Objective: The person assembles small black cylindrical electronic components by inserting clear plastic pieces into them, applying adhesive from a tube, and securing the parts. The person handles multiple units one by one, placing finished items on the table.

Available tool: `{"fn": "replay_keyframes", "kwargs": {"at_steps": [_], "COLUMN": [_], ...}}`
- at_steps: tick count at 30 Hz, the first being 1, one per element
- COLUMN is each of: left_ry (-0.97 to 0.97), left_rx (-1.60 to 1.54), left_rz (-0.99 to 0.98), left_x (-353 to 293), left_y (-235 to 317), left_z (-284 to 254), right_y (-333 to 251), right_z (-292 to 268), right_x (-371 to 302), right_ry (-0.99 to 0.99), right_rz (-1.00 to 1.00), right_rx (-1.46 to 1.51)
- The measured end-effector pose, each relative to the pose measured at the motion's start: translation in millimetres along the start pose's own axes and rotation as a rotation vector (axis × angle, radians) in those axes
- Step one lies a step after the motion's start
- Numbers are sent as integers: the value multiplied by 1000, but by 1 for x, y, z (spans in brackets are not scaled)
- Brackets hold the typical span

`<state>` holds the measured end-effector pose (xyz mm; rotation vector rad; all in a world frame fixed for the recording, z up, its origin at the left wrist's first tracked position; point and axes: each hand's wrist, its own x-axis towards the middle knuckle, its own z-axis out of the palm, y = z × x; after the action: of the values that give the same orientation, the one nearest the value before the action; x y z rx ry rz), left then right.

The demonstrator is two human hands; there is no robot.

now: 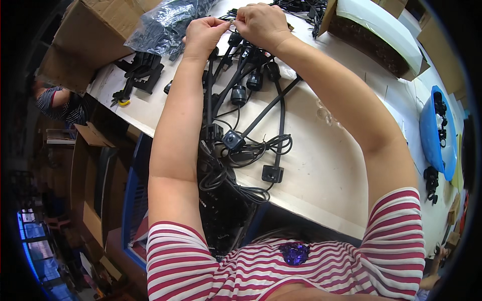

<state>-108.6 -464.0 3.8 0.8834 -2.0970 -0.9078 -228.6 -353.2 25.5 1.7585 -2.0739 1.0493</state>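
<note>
Both my arms reach to the far side of the white table. My left hand [205,36] pinches with thumb and forefinger, and its fingertips meet those of my right hand [263,24], which is also closed. Between them is a tiny, partly metallic piece, too small to name. Just below my hands lies a bundle of black stems with ribbed black knobs [238,94]. Some stems end in small square black heads [272,174] toward the near edge. Thin black cables [261,145] are coiled among them.
Left of my hands are a clear plastic bag [160,27] of dark parts, a cardboard box [88,37] and black brackets [143,72]. A box with white wrapping [379,30] stands far right, near a blue basin [436,133] holding black parts. Another person's striped sleeve [47,98] shows far left.
</note>
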Motion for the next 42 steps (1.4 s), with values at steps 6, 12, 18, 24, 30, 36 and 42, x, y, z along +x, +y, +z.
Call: {"fn": "replay_keyframes", "kwargs": {"at_steps": [6,12,18,24,30,36,42], "left_ry": [-118,-36,-107,-41,385,25,-110], "left_rx": [-299,-11,-242,-117,471,164,-295], "left_rz": [3,-16,-44,-62,339,141,125], "left_x": [-1,7,1,-2,-2,-10,-2], "left_y": [-5,-20,-8,-2,0,9,-2], "left_z": [-1,0,-2,-7,-5,-4,3], "right_y": [10,6,19,33,38,40,53], "right_z": [-2,6,17,9,21,24,25], "right_x": [4,5,8,5,5,5,7], "right_ry": [-192,-104,-99,-210,-212,-258,-252], "right_rz": [310,51,54,187,130,100,88], "right_rx": [402,-81,109,352,456,509,675]}}
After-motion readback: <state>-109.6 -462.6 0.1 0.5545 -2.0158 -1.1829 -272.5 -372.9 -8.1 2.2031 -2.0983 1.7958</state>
